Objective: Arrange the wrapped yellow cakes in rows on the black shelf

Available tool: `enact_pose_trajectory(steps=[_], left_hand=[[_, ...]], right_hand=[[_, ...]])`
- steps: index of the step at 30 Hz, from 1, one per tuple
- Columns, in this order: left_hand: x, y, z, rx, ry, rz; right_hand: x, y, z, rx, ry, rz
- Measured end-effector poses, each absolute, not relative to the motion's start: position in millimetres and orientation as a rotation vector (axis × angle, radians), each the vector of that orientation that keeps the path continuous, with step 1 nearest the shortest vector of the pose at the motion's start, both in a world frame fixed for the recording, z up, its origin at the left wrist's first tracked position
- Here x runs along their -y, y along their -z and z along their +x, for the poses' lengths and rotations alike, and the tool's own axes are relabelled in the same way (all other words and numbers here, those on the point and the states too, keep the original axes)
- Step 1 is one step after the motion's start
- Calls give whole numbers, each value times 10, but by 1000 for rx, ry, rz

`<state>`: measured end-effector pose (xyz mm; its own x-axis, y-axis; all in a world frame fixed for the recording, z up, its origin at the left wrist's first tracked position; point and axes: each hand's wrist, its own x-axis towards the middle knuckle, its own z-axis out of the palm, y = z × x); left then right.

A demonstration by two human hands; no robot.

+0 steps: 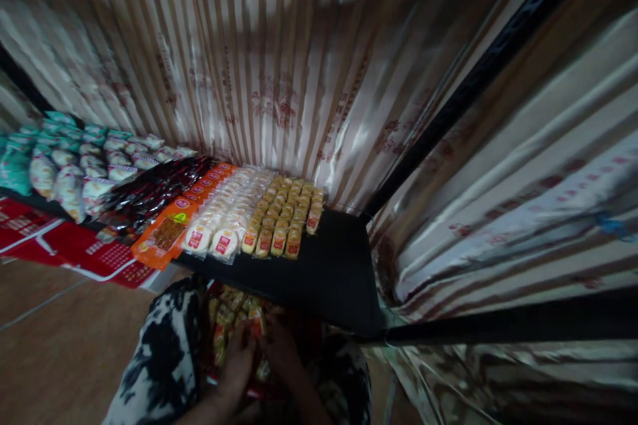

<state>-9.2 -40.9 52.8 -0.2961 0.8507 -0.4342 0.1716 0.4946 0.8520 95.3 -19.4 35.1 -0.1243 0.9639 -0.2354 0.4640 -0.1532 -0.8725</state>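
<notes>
Low in the view, my left hand (240, 353) and my right hand (280, 348) meet over a red container (256, 390) between my knees. Both are closed around a small wrapped snack (258, 321) with a red-orange label, its lower part covered by my fingers. More yellow wrapped snacks (224, 312) lie loose in the container beneath and to the left. On the black shelf (336, 265) just ahead, matching yellow packs (280, 216) stand in neat rows. The dim light blurs the fingers somewhat.
Left of the yellow rows are white round wrapped biscuits (224, 242), orange packets (167, 236), dark shiny packets (154, 189) and green-and-white bags (67, 159). Red boxes (84, 249) sit under the shelf. A black post (463, 106) and striped curtain (279, 46) bound the shelf.
</notes>
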Motion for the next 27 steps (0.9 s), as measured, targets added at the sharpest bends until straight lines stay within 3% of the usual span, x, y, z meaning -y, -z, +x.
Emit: enact_pose_trajectory(steps=[9, 13, 27], left_hand=[[607, -963, -124, -1689, -1029, 1239], [469, -1082, -11, -1605, -1124, 1370], [-380, -1340, 821, -1410, -1089, 1486]], right_hand=[[247, -882, 1005, 1525, -1286, -1436], [136, -1065, 1130, 1495, -1065, -1494], [-721, -995, 1850, 1188, -659, -1601]])
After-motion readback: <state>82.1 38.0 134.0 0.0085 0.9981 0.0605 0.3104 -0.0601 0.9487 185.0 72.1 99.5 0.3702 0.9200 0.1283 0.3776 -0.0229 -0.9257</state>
